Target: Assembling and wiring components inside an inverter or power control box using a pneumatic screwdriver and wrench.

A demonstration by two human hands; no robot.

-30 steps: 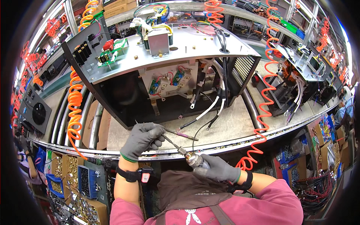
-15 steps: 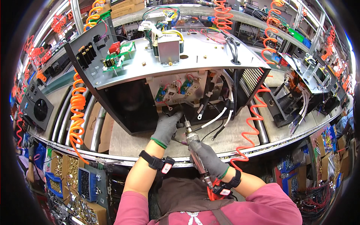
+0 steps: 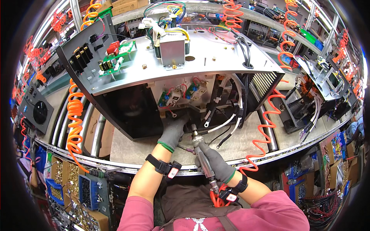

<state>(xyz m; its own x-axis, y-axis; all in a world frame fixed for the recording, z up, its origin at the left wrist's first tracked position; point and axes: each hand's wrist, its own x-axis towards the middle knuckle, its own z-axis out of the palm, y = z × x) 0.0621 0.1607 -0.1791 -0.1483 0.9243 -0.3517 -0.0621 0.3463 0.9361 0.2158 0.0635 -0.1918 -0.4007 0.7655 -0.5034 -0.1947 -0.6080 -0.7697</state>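
Entry: hands at open chassis, head view.

Left hand (image 3: 173, 133): grey glove, fingers pushed into the dark opening of the metal chassis (image 3: 216, 54), under the small circuit boards (image 3: 181, 96). Fingertips hidden inside; whether they are apart, together or pinching something cannot be told. A second ago this hand was out in front of the bench edge, closed around the tool's tip; it has since gone forward and up into the opening.

Right hand (image 3: 216, 163): grey glove, fingers wrapped tight round the barrel of the pneumatic screwdriver (image 3: 202, 154). The tool's nose now points up and away, just right of the left fingers and close to the chassis mouth; before, it lay low and slanted across the body. Judged: positioning is done and the tool is being lined up on a fixing inside.

Just beyond the fingers: loose black and white cables (image 3: 227, 123) hanging from the opening onto the work board (image 3: 135, 148).

Further out: transformer (image 3: 172, 48) atop the chassis; orange coiled hose (image 3: 75, 119) to the left; parts bins (image 3: 69, 181) below the bench edge.
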